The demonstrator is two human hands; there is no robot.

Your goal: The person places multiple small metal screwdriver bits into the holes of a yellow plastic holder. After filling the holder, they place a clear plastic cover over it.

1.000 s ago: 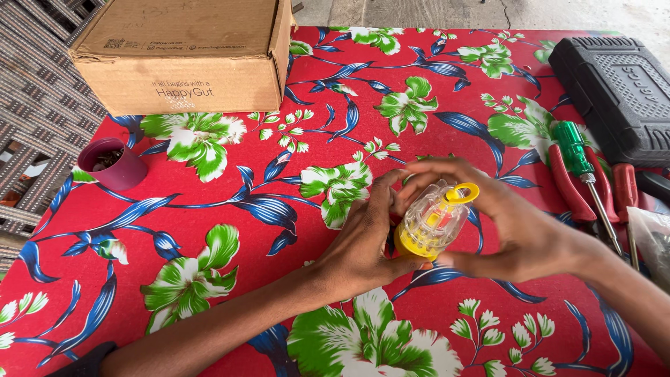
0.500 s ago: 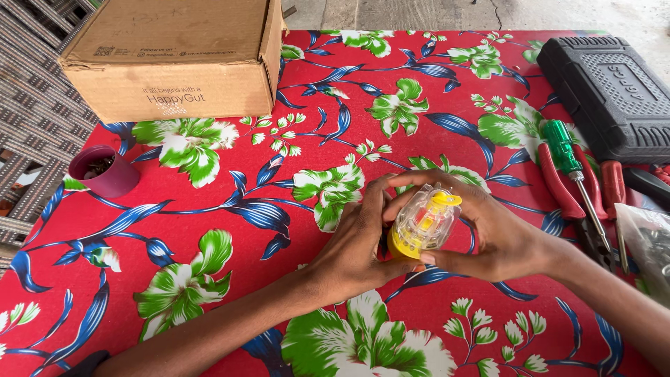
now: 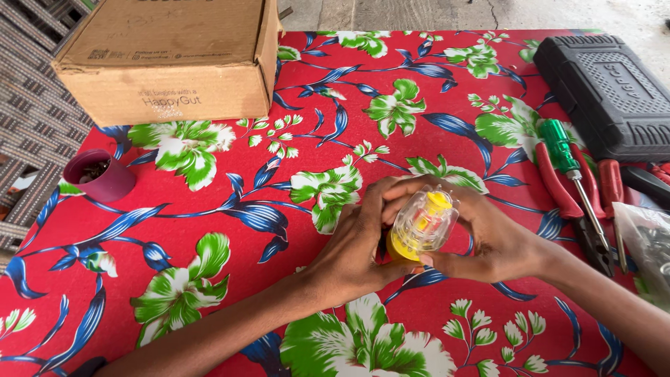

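Note:
A small object with a yellow body and a clear plastic cover (image 3: 422, 225) is held between both hands just above the red floral tablecloth (image 3: 279, 188). My left hand (image 3: 356, 244) grips its yellow lower end from the left. My right hand (image 3: 481, 234) wraps around the clear upper part from the right, thumb beneath it. Fingers hide much of the object's back side.
A cardboard box (image 3: 174, 59) stands at the back left. A small maroon cup (image 3: 101, 178) sits near the left edge. At the right lie a black tool case (image 3: 611, 94), a green-handled screwdriver (image 3: 569, 164), red-handled pliers (image 3: 565, 199) and a clear plastic bag (image 3: 649, 248).
The object has tilted and dropped slightly lower between my hands, and its yellow cap end is now more covered by my fingers. The view has shifted a little.

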